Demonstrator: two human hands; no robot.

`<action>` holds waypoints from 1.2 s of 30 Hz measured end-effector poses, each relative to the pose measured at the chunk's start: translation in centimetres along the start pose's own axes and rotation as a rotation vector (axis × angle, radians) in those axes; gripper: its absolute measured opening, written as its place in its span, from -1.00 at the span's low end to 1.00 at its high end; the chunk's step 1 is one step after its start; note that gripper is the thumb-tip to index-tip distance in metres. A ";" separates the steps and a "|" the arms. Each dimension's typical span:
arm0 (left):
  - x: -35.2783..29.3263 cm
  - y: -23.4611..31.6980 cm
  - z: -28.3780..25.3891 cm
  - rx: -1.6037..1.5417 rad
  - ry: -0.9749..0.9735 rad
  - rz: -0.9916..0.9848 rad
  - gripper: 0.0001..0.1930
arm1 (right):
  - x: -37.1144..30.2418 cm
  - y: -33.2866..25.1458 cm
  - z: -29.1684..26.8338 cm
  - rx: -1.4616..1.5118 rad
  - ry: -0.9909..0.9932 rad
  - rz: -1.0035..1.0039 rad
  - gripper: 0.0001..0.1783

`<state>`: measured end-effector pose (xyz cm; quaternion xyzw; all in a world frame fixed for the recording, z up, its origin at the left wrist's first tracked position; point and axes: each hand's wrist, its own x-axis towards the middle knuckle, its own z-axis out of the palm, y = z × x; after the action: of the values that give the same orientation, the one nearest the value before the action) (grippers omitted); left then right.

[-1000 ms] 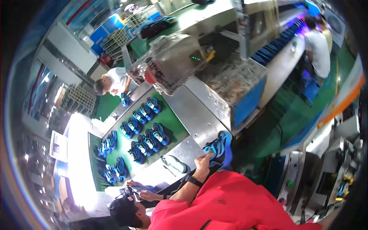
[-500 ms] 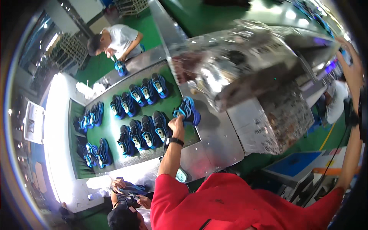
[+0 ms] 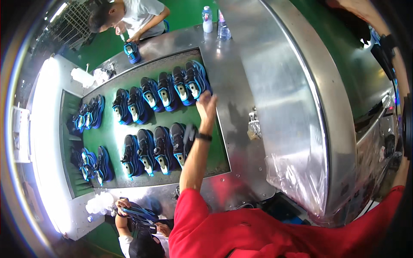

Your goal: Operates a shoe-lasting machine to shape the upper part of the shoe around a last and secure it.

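Note:
Black-and-blue sneakers stand in two rows on the green conveyor belt (image 3: 193,124). At the right end of the far row is a sneaker (image 3: 196,79) with a blue sole. My left hand (image 3: 207,104) is at that sneaker's near end, slightly blurred, its fingers apart and touching or very close to the sole. A black band circles the left wrist. At the upper right edge, my right hand (image 3: 355,9) is smeared and cut off, so its fingers do not show clearly. A black device is strapped to the right wrist.
Across the belt, a person (image 3: 144,19) handles another sneaker (image 3: 132,52). At lower left, a second person (image 3: 146,245) holds a dark-blue shoe piece (image 3: 140,213). Two bottles (image 3: 207,19) stand on the metal table (image 3: 232,81). A curved metal housing (image 3: 292,99) rises on the right.
My left hand has moved up with the sneaker, which now stands at the far row's end. The foil-covered cover on the right has swung out of view, and my right arm has shifted upward.

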<state>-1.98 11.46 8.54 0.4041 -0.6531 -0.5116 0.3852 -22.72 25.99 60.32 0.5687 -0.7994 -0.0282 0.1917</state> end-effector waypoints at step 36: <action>-74.3 41.0 6.0 -0.704 -2.133 -0.514 -0.42 | -87.3 -22.5 -13.9 0.672 1.444 1.505 -0.31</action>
<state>15.05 88.28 40.94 -0.2426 -0.3663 -0.8106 -0.3873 26.62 100.85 43.28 -0.1593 -0.6084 0.6555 0.4182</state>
